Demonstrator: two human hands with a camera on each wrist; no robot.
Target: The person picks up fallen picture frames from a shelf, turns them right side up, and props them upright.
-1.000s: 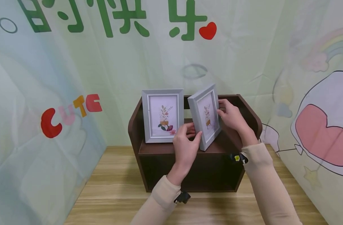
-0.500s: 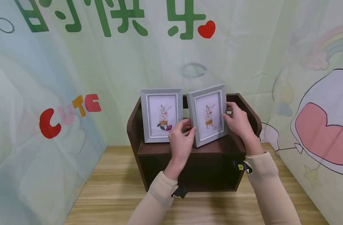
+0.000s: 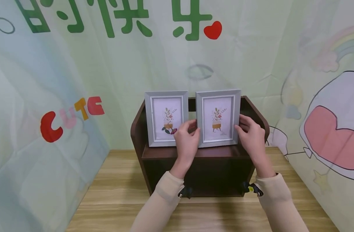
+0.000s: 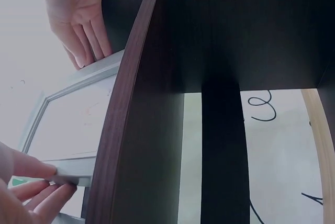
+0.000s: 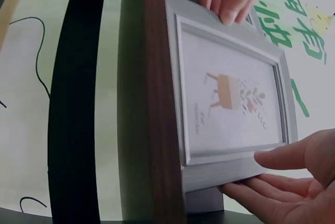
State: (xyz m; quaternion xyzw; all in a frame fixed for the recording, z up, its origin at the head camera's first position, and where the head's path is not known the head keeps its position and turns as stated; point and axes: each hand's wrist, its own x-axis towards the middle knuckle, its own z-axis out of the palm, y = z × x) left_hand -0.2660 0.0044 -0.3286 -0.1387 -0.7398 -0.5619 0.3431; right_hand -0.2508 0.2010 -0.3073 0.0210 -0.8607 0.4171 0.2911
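Note:
Two grey-rimmed picture frames stand upright side by side on the upper board of a dark brown wooden shelf (image 3: 162, 152). My left hand (image 3: 186, 141) holds the left edge of the right picture frame (image 3: 217, 112), thumb in front and fingers behind. At its opposite edge, my right hand (image 3: 253, 138) grips the same way; the right wrist view shows that thumb (image 5: 282, 156) on the rim. The print inside is a potted plant on a small stool. Beside my left hand stands the left picture frame (image 3: 162, 112), with a dark red flower over its print, partly hidden by that hand.
The shelf has raised side panels (image 3: 256, 119) and an open lower compartment (image 3: 214, 177). It stands on a wood-grain table (image 3: 116, 183). Behind and on both sides hangs a printed cloth backdrop (image 3: 130, 71).
The right picture frame has turned from angled to facing forward, and its right side has swung rightward. My right hand has moved right and down with it; my left hand has shifted slightly left.

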